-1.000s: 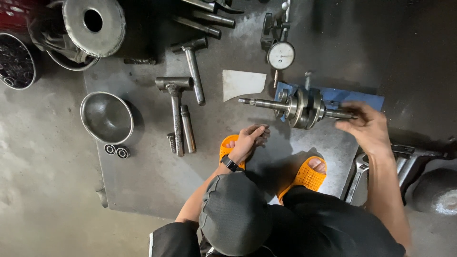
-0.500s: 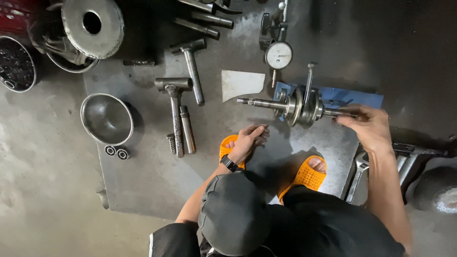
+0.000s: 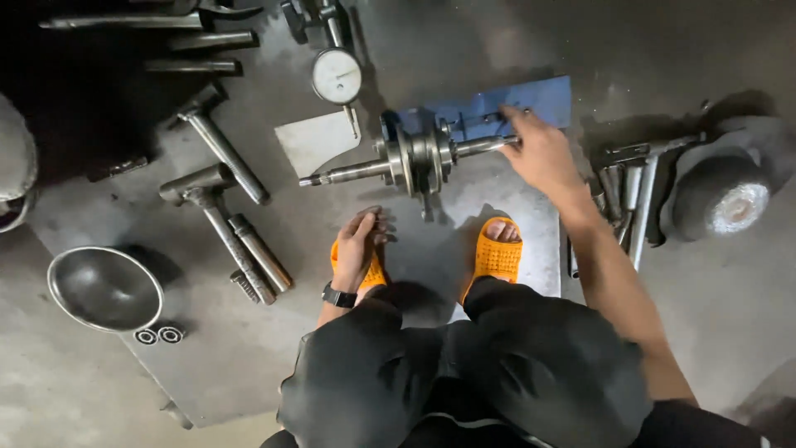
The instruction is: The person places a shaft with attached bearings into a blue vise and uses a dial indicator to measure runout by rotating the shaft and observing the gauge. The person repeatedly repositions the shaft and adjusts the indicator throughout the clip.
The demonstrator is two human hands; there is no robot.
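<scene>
The right hand [image 3: 543,153] reaches forward, fingers closed around the end of the crankshaft [image 3: 414,160]. The left hand [image 3: 358,246] rests open on an orange sandal [image 3: 371,270]. The metal bowl [image 3: 105,289] holds nothing.

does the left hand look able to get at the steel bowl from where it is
Probably yes. The left hand rests on the orange slipper, and the bowl lies off to its left with only the hammers on the floor between, low enough to reach over.
</scene>
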